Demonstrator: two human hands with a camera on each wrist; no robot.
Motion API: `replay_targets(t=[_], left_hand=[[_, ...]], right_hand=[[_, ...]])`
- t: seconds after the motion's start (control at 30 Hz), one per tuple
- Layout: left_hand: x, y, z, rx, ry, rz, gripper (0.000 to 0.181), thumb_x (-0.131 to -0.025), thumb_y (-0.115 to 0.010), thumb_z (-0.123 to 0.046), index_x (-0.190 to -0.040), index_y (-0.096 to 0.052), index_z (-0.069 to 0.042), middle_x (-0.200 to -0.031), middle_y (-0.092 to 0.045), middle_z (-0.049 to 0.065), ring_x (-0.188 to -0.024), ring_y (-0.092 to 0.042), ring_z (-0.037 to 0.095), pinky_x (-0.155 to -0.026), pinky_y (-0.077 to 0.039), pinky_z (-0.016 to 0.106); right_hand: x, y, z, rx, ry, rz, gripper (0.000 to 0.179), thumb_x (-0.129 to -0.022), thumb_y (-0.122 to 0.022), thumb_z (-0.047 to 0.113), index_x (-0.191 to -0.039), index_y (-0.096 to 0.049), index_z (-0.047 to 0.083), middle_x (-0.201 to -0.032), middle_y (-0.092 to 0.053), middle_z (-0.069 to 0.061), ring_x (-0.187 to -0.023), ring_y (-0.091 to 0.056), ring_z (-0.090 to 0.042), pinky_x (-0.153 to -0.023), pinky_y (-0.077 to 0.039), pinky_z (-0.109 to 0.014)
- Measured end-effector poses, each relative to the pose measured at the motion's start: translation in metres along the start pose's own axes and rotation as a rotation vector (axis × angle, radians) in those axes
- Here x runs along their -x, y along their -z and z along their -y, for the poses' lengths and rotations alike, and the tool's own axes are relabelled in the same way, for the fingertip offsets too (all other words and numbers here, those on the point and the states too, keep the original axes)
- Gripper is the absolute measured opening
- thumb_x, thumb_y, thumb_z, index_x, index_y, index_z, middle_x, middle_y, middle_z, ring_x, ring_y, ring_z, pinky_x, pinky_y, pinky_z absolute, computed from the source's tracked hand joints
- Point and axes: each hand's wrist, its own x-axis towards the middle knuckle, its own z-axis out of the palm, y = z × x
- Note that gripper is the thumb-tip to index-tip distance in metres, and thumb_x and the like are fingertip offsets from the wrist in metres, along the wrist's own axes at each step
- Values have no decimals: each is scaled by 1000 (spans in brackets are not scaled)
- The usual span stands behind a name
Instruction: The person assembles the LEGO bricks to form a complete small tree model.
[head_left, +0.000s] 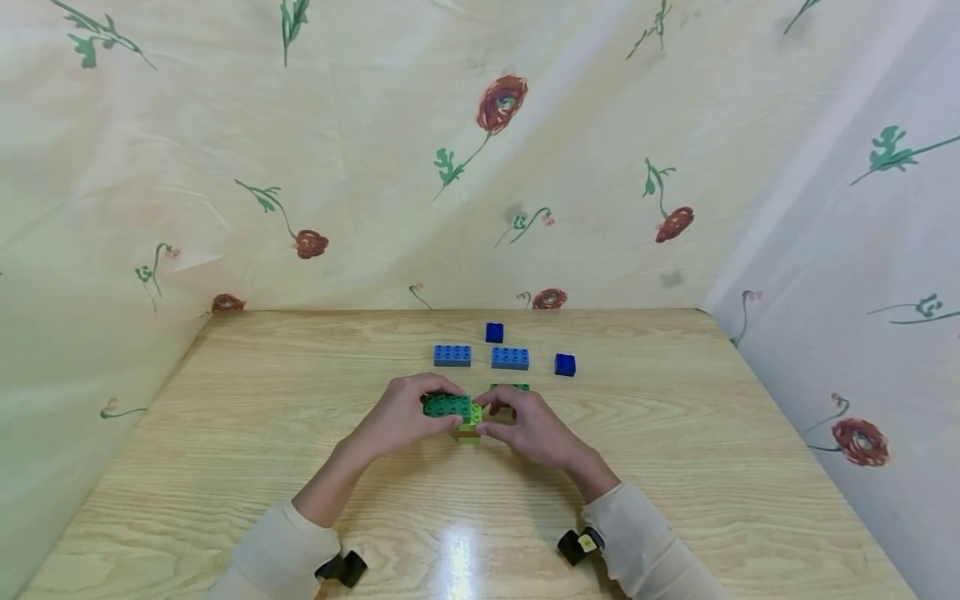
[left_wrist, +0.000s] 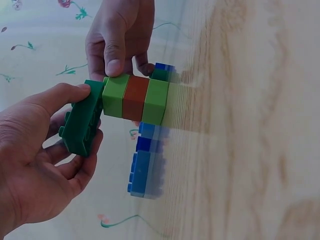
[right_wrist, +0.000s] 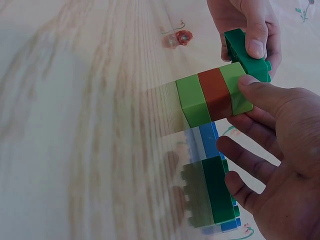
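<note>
A small stack (head_left: 469, 432) of lime, brown and lime bricks stands on the table, seen side-on in the left wrist view. My left hand (head_left: 401, 419) pinches a dark green brick (head_left: 446, 406) between thumb and fingers, its end right at the top of the stack. With thumb and index finger my right hand (head_left: 536, 429) holds the stack's upper lime brick (right_wrist: 236, 87), while the other fingers extend loosely. Just behind those fingers lies a second dark green brick (right_wrist: 220, 190), partly hidden by the hand in the head view.
Farther back on the wooden table (head_left: 300, 367) lie two light blue bricks, one left (head_left: 452, 357) and one right (head_left: 510, 359). Near them are two small dark blue bricks, one at the back (head_left: 494, 332) and one at the right (head_left: 565, 365). A flowered cloth (head_left: 375, 167) hangs behind.
</note>
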Motion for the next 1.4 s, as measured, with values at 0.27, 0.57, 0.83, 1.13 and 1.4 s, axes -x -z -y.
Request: replay_targets(t=[0.27, 0.57, 0.83, 1.13, 1.4], left_hand=[[-1, 0, 0, -2, -16, 5, 27, -91, -81, -27, -116, -75, -21, -119, -74, 1, -102, -65, 16, -84, -54, 31], [-2, 1, -1, 35, 19, 18, 26, -90, -81, -25, -115, -75, -24, -119, -73, -2, -101, -64, 15, -85, -55, 31], [-4, -1, 3, 47, 20, 25, 25, -90, -81, -23, -114, -74, -23, -117, -73, -3, -102, -65, 14, -87, -55, 31], [-5, 2, 1, 56, 19, 45, 23, -90, -81, -22, -111, -74, -24, -114, -73, -3, -99, -64, 14, -86, -55, 31], [-6, 1, 3, 38, 17, 53, 23, -90, -81, -22, -112, -74, -23, -114, -73, -2, -98, -65, 14, -84, -55, 31]], right_hand=[[0, -1, -1, 2, 8, -6, 30, -96, -75, 25, -125, -71, 19, -113, -71, 5, -101, -63, -19, -75, -49, -25], [0, 0, 0, -2, 5, -6, 30, -96, -75, 25, -125, -71, 19, -113, -71, 5, -101, -63, -18, -76, -49, -25], [-1, 0, 0, -3, 8, -1, 29, -96, -75, 25, -124, -71, 18, -113, -72, 4, -102, -64, -18, -78, -50, -25], [-3, 0, 0, -23, 13, 6, 29, -96, -75, 26, -124, -71, 19, -114, -72, 4, -102, -64, -19, -77, -50, -25], [-2, -1, -2, -22, 8, 12, 30, -96, -75, 25, -125, -70, 18, -115, -72, 3, -103, -65, -20, -77, -51, -25]])
